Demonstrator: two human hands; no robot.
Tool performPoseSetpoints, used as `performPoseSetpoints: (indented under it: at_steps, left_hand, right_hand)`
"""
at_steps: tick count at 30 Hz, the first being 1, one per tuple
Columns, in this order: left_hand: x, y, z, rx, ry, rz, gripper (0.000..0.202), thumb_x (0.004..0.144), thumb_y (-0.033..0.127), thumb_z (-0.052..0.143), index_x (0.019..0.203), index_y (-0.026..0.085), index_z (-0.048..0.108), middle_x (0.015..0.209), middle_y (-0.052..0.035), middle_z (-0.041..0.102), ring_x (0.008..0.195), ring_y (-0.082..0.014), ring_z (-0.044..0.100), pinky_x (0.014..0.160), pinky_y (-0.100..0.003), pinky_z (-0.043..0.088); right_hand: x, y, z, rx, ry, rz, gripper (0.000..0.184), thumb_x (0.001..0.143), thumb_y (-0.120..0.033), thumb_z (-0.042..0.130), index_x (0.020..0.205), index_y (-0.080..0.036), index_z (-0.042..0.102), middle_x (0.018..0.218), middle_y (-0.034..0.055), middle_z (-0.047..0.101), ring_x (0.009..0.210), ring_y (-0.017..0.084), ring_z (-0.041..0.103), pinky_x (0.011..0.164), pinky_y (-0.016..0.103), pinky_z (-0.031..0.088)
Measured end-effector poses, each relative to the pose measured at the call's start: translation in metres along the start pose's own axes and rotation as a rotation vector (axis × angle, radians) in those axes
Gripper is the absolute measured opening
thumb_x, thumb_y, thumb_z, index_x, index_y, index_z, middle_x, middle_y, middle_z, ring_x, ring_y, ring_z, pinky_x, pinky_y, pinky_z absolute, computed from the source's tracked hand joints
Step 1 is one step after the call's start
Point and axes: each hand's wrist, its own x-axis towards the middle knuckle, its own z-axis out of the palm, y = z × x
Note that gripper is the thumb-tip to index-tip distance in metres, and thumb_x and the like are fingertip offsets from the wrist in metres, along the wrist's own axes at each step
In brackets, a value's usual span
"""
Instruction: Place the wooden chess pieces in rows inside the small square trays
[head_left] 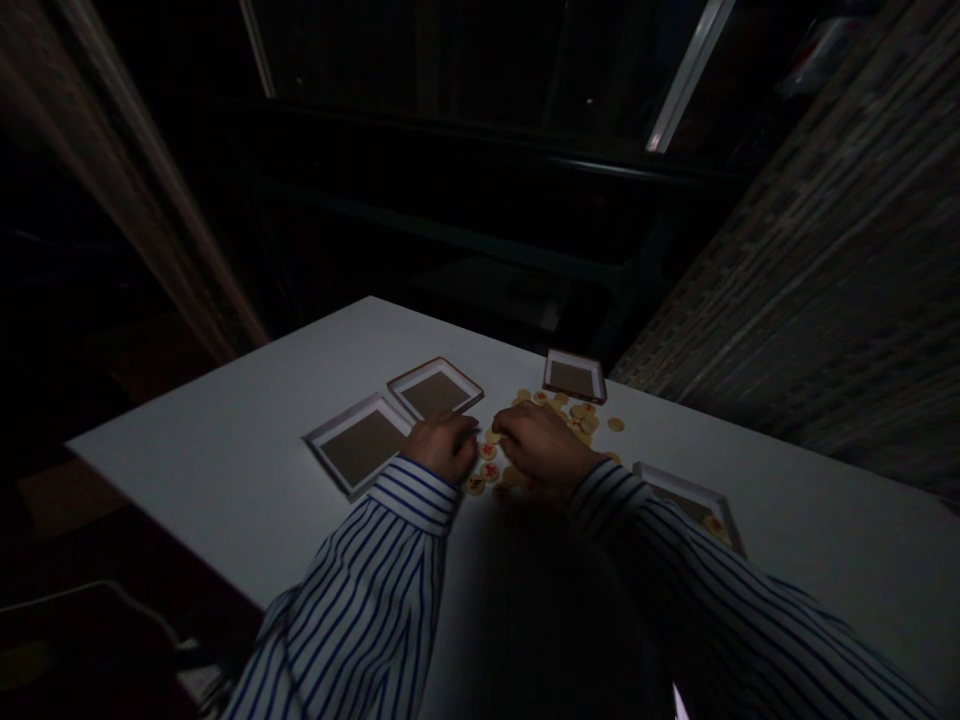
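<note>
Several round, pale Chinese chess pieces (488, 473) with red or dark characters lie loose on the white table between and around my hands. My left hand (442, 445) rests at the left edge of the pieces with its fingers curled; whatever it may hold is hidden. My right hand (551, 440) is bent over the pile, its fingertips down on a light chess piece (493, 437) near the middle. Its palm covers part of the pile. More chess pieces (581, 415) lie beyond the right hand, some overlapping.
Two shallow open boxes, a nearer box (360, 445) and a farther box (436, 388), sit left of the pieces. Another box (574, 376) stands at the back edge. A box (697, 505) by my right forearm has a piece inside. Curtains flank the white table (225, 420).
</note>
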Motion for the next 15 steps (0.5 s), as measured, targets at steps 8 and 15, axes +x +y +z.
performPoseSetpoints:
  at_steps: [8,15]
  left_hand:
    - [0.0001,0.0029,-0.0007,-0.016,-0.02,-0.018,0.03,0.076,0.023,0.047,0.1,0.015,0.064,0.096,-0.0105,0.066,0.091,-0.0239,0.061,0.082,-0.039,0.048]
    - [-0.0004,0.0032,-0.0021,-0.012,-0.045,-0.024,0.031,0.077,0.024,0.045,0.101,0.015,0.063,0.098,-0.0099,0.066,0.094,-0.0234,0.06,0.083,-0.037,0.047]
  right_hand:
    - [0.0113,0.0058,0.0047,0.016,-0.017,-0.056,0.025,0.079,-0.016,0.047,0.1,-0.02,0.06,0.102,0.0082,0.062,0.102,0.021,0.049,0.085,0.035,0.029]
    - [0.0123,0.0058,0.0069,-0.016,-0.019,-0.073,0.023,0.081,-0.02,0.048,0.1,-0.022,0.061,0.097,0.0083,0.063,0.099,0.022,0.051,0.086,0.038,0.027]
